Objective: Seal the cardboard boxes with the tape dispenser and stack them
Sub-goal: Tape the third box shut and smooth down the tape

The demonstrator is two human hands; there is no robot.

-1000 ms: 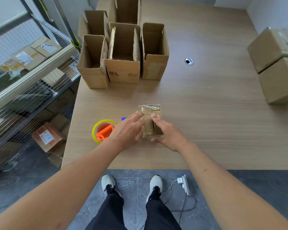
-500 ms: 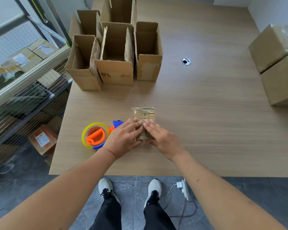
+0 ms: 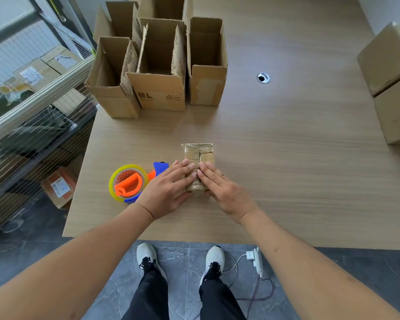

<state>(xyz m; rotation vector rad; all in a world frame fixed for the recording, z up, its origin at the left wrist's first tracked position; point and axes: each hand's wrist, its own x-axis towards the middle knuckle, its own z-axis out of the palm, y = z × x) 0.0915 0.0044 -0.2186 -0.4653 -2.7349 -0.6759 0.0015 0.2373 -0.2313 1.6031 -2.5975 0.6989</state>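
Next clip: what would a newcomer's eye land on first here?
Both hands, left hand and right hand, press flat on a small taped brown cardboard box near the wooden table's front edge. Just left lies the orange-and-blue tape dispenser with its yellowish roll; open cardboard boxes stand behind.

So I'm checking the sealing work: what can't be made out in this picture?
Head view only:
- Near half of the small box: covered by the left hand and right hand, so its tape seam is unseen there.
- Tape dispenser: blade end behind the left hand.
- Stacked boxes: cut off by the right edge.
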